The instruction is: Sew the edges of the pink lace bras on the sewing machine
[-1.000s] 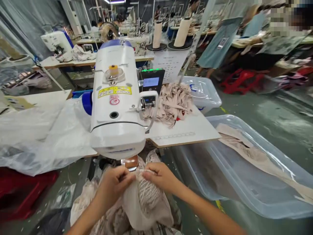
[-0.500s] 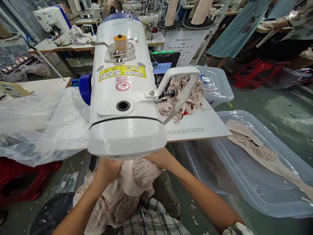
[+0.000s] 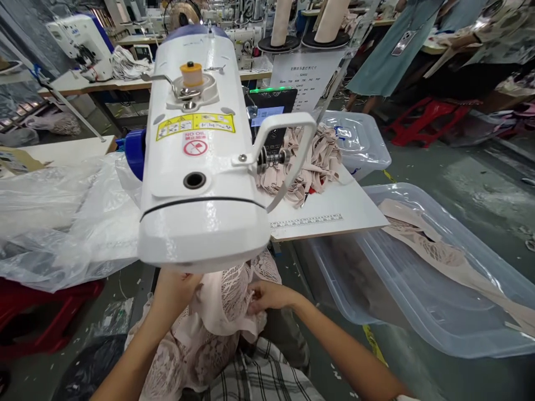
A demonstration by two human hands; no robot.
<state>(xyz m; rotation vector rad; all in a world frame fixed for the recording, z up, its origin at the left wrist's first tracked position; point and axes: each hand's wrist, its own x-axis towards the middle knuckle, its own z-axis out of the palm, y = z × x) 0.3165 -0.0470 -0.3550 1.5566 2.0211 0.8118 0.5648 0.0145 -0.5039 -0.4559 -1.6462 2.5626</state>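
Observation:
Beige lace bras (image 3: 213, 334) lie bunched over my lap, below the head of a white sewing machine (image 3: 204, 228). My left hand (image 3: 178, 289) is closed on the left side of the upper bra (image 3: 234, 289), its fingertips partly hidden beneath the machine head. On the other side of the same bra, my right hand (image 3: 267, 295) pinches the fabric edge beside a lace cup. The machine's needle area is hidden from above by its head.
A pile of beige straps (image 3: 305, 167) sits on the white table (image 3: 330, 214) right of the machine. A clear plastic bin (image 3: 422, 323) holding a beige lace piece stands at lower right. Plastic sheeting (image 3: 62, 211) covers the left side. Red stools (image 3: 430, 120) and another person's blue garment (image 3: 388, 61) are farther back.
My right hand has come out from under the machine head, down toward my lap, and now pinches the bra's edge. More lace shows. The view has shifted slightly.

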